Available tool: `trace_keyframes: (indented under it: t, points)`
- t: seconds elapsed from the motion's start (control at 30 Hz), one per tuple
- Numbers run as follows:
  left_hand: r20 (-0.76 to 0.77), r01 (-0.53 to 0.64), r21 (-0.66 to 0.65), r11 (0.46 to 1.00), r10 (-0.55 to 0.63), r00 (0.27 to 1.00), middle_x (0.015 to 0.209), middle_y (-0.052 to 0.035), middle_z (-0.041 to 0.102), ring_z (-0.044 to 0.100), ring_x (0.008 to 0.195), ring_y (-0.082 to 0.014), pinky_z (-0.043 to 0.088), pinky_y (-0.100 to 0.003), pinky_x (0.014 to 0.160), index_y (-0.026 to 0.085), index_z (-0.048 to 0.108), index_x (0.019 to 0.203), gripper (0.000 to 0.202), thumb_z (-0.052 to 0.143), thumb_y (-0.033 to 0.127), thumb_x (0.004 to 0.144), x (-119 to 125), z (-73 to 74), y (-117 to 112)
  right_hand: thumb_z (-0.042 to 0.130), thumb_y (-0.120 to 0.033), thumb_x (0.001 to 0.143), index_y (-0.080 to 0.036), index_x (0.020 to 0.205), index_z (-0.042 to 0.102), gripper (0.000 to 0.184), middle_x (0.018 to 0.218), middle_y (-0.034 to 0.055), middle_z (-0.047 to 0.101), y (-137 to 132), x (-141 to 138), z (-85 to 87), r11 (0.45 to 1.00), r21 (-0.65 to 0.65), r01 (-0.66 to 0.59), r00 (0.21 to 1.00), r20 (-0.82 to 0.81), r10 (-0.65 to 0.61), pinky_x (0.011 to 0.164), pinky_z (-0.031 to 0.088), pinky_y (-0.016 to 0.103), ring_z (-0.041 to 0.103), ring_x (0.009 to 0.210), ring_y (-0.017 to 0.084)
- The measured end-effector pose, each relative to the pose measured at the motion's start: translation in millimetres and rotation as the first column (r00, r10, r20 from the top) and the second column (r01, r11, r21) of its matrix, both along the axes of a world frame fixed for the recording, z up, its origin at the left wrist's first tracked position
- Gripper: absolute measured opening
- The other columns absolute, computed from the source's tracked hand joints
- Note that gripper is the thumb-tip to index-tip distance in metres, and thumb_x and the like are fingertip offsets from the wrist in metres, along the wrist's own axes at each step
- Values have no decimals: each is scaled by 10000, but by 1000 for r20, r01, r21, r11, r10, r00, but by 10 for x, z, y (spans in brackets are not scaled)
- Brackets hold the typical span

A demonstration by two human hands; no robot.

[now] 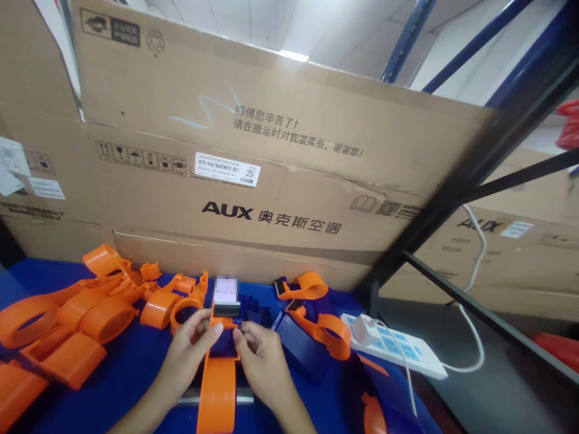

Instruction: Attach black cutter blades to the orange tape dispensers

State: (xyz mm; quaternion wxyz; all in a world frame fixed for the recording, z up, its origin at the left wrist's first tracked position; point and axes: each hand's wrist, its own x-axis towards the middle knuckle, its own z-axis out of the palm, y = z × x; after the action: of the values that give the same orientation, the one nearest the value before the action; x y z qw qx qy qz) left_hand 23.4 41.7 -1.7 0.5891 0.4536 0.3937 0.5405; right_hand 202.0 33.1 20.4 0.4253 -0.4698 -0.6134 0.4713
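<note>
An orange plastic tape dispenser (218,395) lies between my hands, with its wide curved part toward me and its head away from me. A dark strip (227,308) sits across the head. My left hand (193,340) grips the head from the left, thumb on top of the orange plastic. From the right, my right hand (263,349) pinches the head's edge, its fingers curled; their tips are partly hidden. A phone (225,290) showing a timer stands just behind the head.
Several orange dispenser parts (108,313) are heaped on the blue surface (136,386) at left. Two orange dispensers with dark heads (332,334) lie at right, near dark blue pieces (298,340). A white power strip (398,349) with cables lies farther right. A large cardboard box (280,181) stands behind.
</note>
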Motion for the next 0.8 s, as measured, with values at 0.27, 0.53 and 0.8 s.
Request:
trace_keyframes:
  t: [0.27,0.53,0.8]
  points:
    - [-59,30,-29,999,-31,998,1029,-65,811,697,1048,-285,513,-360,966,210,803,1117,346,764,479,903,-8,57,-24,493,-209,981,-213,685,421,304,606,-71,363,-96,-14,69,993,74,-93,975,210,76,526,187,244,307,572,98]
    - [8,29,-103,994,-28,1000,906,-37,801,676,895,-218,516,-276,812,192,829,963,296,778,474,888,-52,27,5,471,-190,977,-231,721,367,280,609,-86,338,-85,14,137,987,31,-160,964,218,150,517,201,223,281,557,89]
    - [-21,31,-72,997,-33,999,972,-57,826,702,970,-247,526,-304,885,193,829,1006,277,776,439,889,-67,23,5,449,-151,955,-235,741,362,246,639,-90,298,-123,4,136,985,53,-163,963,226,147,516,180,229,261,576,92]
